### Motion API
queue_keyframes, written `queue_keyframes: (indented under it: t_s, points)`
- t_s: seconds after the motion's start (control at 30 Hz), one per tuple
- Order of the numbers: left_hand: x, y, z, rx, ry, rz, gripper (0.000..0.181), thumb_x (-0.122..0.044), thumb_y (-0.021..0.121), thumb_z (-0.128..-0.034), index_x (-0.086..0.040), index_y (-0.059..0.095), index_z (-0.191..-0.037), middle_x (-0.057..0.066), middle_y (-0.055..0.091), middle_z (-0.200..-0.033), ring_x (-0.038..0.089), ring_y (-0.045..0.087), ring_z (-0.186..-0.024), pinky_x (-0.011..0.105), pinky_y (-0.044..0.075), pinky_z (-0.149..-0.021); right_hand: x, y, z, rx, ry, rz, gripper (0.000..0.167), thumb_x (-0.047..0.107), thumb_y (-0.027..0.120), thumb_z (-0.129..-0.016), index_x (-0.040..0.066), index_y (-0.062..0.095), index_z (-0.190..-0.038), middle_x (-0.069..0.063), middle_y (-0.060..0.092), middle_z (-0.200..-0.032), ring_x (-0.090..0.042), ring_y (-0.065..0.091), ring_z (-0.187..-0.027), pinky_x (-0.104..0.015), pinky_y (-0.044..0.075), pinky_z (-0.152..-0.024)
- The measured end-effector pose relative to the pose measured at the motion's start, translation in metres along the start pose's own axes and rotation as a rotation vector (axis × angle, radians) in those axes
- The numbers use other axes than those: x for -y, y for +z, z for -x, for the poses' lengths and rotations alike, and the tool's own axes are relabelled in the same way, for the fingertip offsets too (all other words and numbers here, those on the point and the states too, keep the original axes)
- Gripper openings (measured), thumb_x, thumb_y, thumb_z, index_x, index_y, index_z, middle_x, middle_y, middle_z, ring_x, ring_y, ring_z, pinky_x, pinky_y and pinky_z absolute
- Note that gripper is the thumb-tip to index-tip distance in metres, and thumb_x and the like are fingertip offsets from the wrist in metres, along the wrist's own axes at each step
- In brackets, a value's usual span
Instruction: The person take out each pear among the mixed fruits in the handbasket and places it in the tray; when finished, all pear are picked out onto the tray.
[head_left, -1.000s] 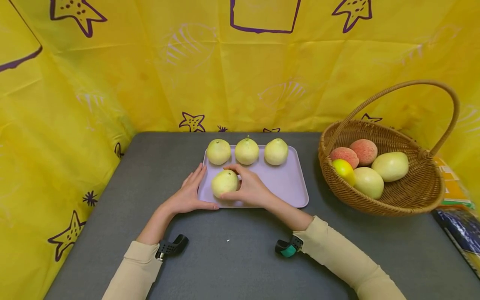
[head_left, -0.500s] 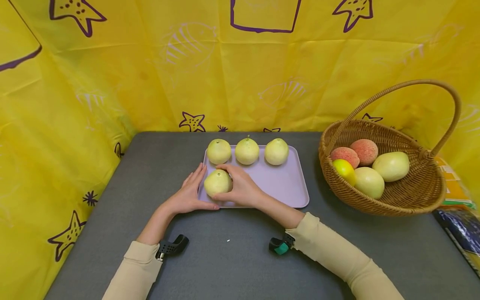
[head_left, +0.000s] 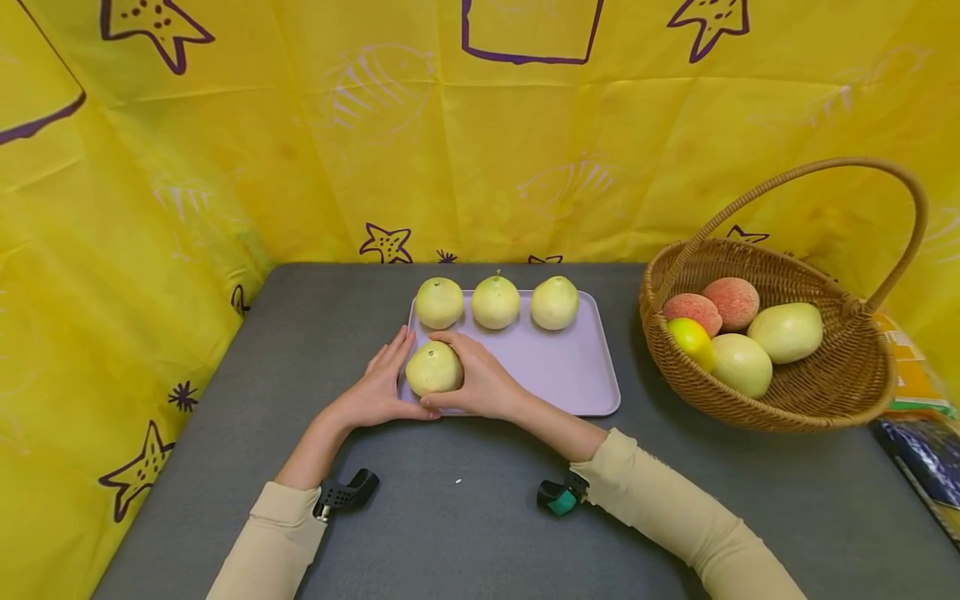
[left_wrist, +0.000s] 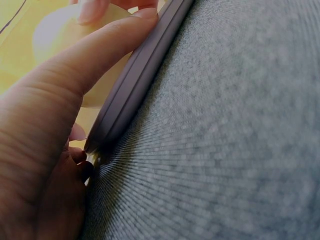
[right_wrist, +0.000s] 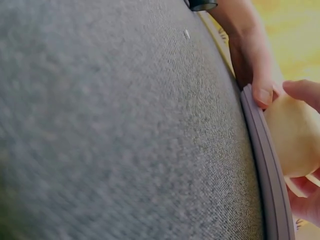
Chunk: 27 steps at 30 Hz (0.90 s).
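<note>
A pale yellow-green melon stands at the front left of the lilac tray. My right hand grips its right side between thumb and fingers. Against the tray's front left corner lies my left hand, its fingers straight along the left side and its thumb along the front rim. The left thumb lies by the tray rim in the left wrist view, partly hiding the melon. Three similar melons, the left one, middle one and right one, line the tray's back.
On the right, a wicker basket with a tall handle holds two reddish peaches, a yellow fruit and two pale melons. Packages lie beyond it. A yellow cloth hangs behind the grey table.
My right hand has moved the melon left across the tray, close to my left hand. In the last half second the melon has turned slightly in its grip. My left hand has stayed in place.
</note>
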<state>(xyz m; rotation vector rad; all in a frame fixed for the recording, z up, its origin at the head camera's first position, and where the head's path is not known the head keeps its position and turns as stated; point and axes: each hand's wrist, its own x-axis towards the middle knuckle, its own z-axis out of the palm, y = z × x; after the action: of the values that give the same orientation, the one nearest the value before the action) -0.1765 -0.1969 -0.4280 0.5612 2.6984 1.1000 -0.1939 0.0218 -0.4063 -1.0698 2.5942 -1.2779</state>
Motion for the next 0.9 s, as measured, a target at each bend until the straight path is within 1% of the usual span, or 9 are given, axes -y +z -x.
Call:
queue_keyframes:
  t_s: [0.17,0.37,0.5,0.6,0.67,0.77,0.9]
  points:
    - [0.0,0.0,0.0,0.0,-0.003,0.002,0.129,-0.046,0.087,-0.0681,-0.001,0.004,-0.156,0.017,-0.005,-0.162,0.041,-0.003,-0.146,0.062,0.001,-0.111,0.0,0.0,0.003,-0.015,-0.001,-0.012,0.081,0.028,0.085,-0.074,0.006,0.044,-0.141,-0.01,0.052,-0.137,-0.021,0.05,-0.121,-0.04,0.04,-0.101]
    - [-0.001,0.0,0.001,0.005,-0.009,0.001,0.128,-0.047,0.086,-0.069,-0.002,0.004,-0.156,0.017,-0.005,-0.162,0.041,-0.004,-0.146,0.062,0.0,-0.111,0.001,0.002,0.002,-0.043,0.011,-0.022,0.079,0.027,0.085,-0.074,0.006,0.046,-0.139,-0.009,0.053,-0.134,-0.02,0.052,-0.117,-0.039,0.042,-0.098]
    - [-0.001,0.0,0.0,0.005,-0.006,0.0,0.128,-0.046,0.086,-0.0691,-0.003,0.003,-0.156,0.017,-0.006,-0.162,0.042,-0.004,-0.146,0.063,0.0,-0.111,0.001,0.004,0.003,-0.058,0.004,-0.027,0.079,0.027,0.085,-0.074,0.005,0.046,-0.139,-0.01,0.054,-0.133,-0.021,0.053,-0.116,-0.039,0.043,-0.097]
    - [0.0,0.0,0.0,0.004,-0.006,-0.001,0.128,-0.047,0.086,-0.0689,-0.003,0.004,-0.156,0.017,-0.006,-0.162,0.042,-0.004,-0.146,0.063,0.0,-0.111,0.0,0.004,0.004,-0.063,-0.001,-0.036,0.08,0.027,0.085,-0.075,0.004,0.045,-0.14,-0.01,0.053,-0.133,-0.02,0.054,-0.112,-0.036,0.047,-0.091]
    - [0.0,0.0,0.0,0.004,-0.007,0.002,0.128,-0.047,0.086,-0.0689,-0.003,0.004,-0.156,0.017,-0.006,-0.162,0.042,-0.004,-0.146,0.063,0.0,-0.111,-0.001,0.003,0.006,-0.061,0.005,-0.054,0.081,0.026,0.086,-0.075,0.004,0.044,-0.14,-0.009,0.052,-0.134,-0.018,0.055,-0.106,-0.033,0.049,-0.085]
    - [0.0,0.001,0.0,0.005,-0.006,0.001,0.127,-0.047,0.086,-0.0695,-0.004,0.004,-0.156,0.017,-0.006,-0.162,0.041,-0.004,-0.146,0.063,0.0,-0.11,-0.001,0.001,0.009,-0.056,0.029,-0.115,0.081,0.024,0.086,-0.075,0.003,0.043,-0.141,-0.008,0.05,-0.136,-0.017,0.058,-0.102,-0.029,0.053,-0.078]
    - [0.0,0.001,0.0,-0.001,-0.004,-0.007,0.127,-0.048,0.085,-0.0697,-0.004,0.004,-0.156,0.017,-0.005,-0.162,0.041,-0.004,-0.146,0.063,0.0,-0.11,-0.002,-0.006,0.016,-0.06,0.067,-0.169,0.078,0.024,0.086,-0.076,0.005,0.045,-0.14,-0.006,0.049,-0.139,-0.022,0.059,-0.112,-0.034,0.053,-0.084]
